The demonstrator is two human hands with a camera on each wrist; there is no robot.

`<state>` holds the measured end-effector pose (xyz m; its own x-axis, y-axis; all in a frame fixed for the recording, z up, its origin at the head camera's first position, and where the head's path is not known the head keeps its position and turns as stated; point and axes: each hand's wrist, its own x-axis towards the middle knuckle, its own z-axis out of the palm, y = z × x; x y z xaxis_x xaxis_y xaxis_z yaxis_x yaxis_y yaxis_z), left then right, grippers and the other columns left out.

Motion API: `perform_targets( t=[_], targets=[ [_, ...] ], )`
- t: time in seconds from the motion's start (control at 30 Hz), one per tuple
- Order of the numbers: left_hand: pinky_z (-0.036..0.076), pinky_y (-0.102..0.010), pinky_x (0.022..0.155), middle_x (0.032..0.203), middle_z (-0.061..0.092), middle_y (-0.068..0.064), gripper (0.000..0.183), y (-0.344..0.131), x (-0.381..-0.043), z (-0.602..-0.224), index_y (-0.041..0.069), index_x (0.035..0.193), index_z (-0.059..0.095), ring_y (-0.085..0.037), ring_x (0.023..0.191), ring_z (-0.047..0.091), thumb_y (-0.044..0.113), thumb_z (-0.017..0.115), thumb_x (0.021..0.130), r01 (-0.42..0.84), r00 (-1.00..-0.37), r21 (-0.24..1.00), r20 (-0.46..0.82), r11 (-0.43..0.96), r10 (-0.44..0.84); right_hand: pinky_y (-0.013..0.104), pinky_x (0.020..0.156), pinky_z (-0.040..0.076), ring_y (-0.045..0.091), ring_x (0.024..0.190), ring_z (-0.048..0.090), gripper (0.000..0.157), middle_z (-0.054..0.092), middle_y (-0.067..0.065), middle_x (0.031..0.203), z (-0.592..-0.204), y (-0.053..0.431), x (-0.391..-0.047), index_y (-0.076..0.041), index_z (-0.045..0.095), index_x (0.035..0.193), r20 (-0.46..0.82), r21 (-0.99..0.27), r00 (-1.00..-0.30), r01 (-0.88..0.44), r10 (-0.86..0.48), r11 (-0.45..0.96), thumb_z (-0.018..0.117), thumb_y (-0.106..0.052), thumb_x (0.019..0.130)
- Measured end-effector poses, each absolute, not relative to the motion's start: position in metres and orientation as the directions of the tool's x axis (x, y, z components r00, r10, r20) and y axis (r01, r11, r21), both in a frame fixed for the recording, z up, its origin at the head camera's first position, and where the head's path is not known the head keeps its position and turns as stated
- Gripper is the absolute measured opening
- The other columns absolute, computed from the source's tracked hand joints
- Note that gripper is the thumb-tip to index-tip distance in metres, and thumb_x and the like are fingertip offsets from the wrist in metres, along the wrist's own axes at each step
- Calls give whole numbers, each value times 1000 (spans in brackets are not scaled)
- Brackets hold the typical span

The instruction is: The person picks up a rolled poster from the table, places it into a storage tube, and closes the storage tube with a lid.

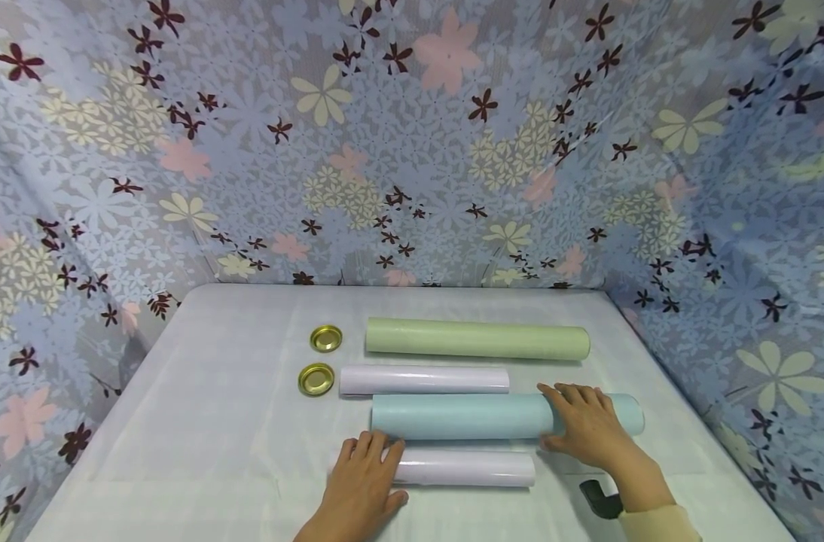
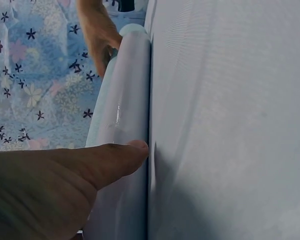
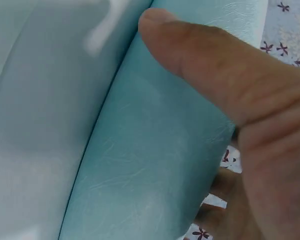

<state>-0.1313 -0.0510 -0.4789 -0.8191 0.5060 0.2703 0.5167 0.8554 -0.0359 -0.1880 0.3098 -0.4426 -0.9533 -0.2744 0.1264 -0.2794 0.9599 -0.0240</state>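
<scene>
A light blue roll (image 1: 459, 416) lies crosswise on the table. My right hand (image 1: 584, 425) grips it near its right end, thumb along the near side and fingers over the far side. In the right wrist view the thumb (image 3: 190, 50) presses against the blue surface. Closer to me lies a glossy white roll (image 1: 466, 469), whose left end is covered by my left hand (image 1: 363, 478). That hand holds the roll from above, and its thumb (image 2: 120, 162) crosses the near side in the left wrist view.
Behind the blue roll are another white roll (image 1: 425, 379) and a pale green roll (image 1: 476, 339). Two shallow gold dishes (image 1: 326, 339) sit left of these. A black curved object (image 1: 598, 499) is partly hidden by the right wrist. Flowered cloth (image 1: 412, 150) surrounds the white-covered table (image 1: 215, 391).
</scene>
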Motion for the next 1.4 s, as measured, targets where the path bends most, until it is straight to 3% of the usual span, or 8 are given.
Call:
perform_targets(
  t=[0.47, 0.9, 1.4],
  targets=[
    [39, -38, 80, 107, 52, -3, 64, -50, -138, -486, 16, 122, 51, -21, 98, 48, 57, 66, 75, 537, -817, -13, 240, 844, 524, 59, 90, 38, 37, 110, 51, 85, 58, 7, 113, -445, 314, -201, -15, 51, 131, 85, -22, -933, -353, -350, 935, 86, -41, 58],
    [41, -38, 78, 102, 54, -2, 64, -46, -140, -485, 17, 121, 54, -20, 93, 50, 61, 65, 75, 522, -840, 1, 172, 853, 514, 57, 89, 39, 35, 108, 53, 83, 59, 6, 110, -453, 318, -210, -17, 53, 125, 124, -15, -927, -359, -355, 933, 88, -41, 54],
    [39, -35, 72, 89, 50, 1, 54, -46, -140, -486, 18, 106, 57, -17, 84, 49, 61, 65, 74, 532, -830, -10, 194, 847, 524, 56, 87, 40, 34, 104, 54, 77, 60, 6, 106, -455, 316, -211, -16, 55, 120, 141, 5, -928, -348, -346, 937, 89, -37, 54]
  ],
)
